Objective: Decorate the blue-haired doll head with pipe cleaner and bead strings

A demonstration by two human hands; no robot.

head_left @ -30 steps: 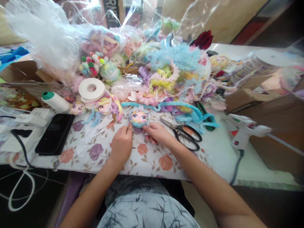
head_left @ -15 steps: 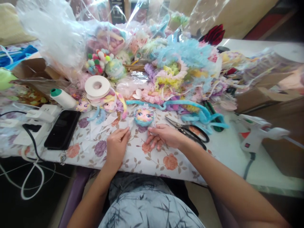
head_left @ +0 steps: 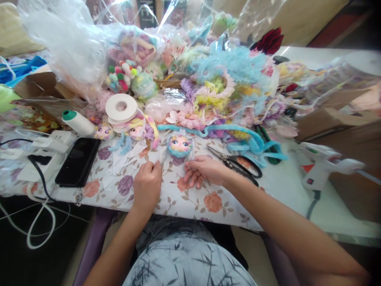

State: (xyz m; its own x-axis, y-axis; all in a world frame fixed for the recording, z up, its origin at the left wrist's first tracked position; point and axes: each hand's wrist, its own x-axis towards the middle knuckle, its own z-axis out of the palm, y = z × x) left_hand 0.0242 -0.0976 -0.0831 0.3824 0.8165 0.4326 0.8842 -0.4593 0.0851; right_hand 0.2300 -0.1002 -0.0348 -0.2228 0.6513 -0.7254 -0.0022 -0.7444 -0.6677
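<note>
A small doll head (head_left: 179, 144) with a painted face, pastel trim and a blue fluffy lower edge lies on the flowered cloth, just beyond my hands. My left hand (head_left: 147, 180) is closed, thumb against the curled fingers, on a thin whitish strip of ribbon (head_left: 162, 154) beside the head. On the other side, my right hand (head_left: 205, 171) pinches a similar pale strip between thumb and forefinger; its other fingers are loosely curled. How the strips join the head is too blurred to tell. Black-handled scissors (head_left: 238, 163) lie beyond my right wrist.
White paper scraps (head_left: 126, 159), a ribbon spool (head_left: 121, 108), a thread cone (head_left: 79, 122) and a phone (head_left: 77, 162) lie leftward. Blue fuzzy stems (head_left: 253, 143) and a glue gun (head_left: 321, 167) are rightward. Ruffled trims (head_left: 229, 71) pile up behind.
My left hand has turned slightly, its knuckles rolling upward, with the fingers still closed. My right hand and the doll head stay almost in place.
</note>
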